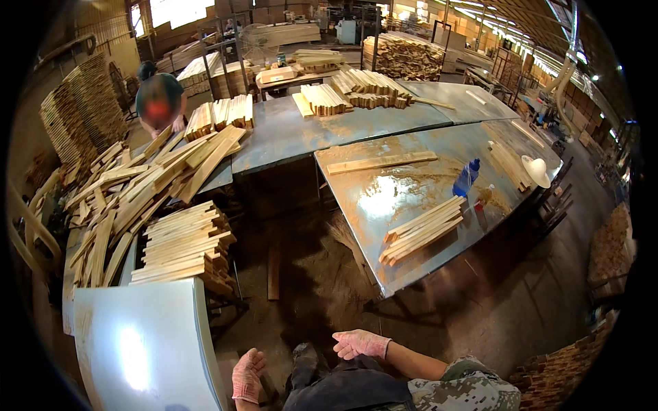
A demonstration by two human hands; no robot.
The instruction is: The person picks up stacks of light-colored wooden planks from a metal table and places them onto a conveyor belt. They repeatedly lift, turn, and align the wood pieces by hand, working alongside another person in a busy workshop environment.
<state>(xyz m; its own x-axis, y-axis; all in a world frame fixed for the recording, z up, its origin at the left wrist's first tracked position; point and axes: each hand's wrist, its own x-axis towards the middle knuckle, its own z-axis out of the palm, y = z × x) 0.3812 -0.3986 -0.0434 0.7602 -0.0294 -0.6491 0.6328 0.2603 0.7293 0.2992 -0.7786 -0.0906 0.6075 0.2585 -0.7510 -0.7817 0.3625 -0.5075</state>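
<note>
Both hands wear pinkish-white work gloves and hang low in front of my body, apart from each other. My left hand (248,375) is beside a bare steel tabletop (171,322), its fingers loosely bent and nothing visible in it. Pointing leftward with its fingers stretched, my right hand (360,344) is empty too, in front of my dark trousers. Just beyond the left tabletop lies a neat stack of wooden strips (181,243). On the right-hand metal table (370,264) rest a small bundle of wooden strips (423,231) and one long board (382,163).
Loose boards (130,192) are heaped at the left, where a person (160,103) leans over them. A blue bottle (466,178) and a pale hat (535,170) are on the right table. A broom (349,243) leans at its edge. One board (273,270) lies on the floor.
</note>
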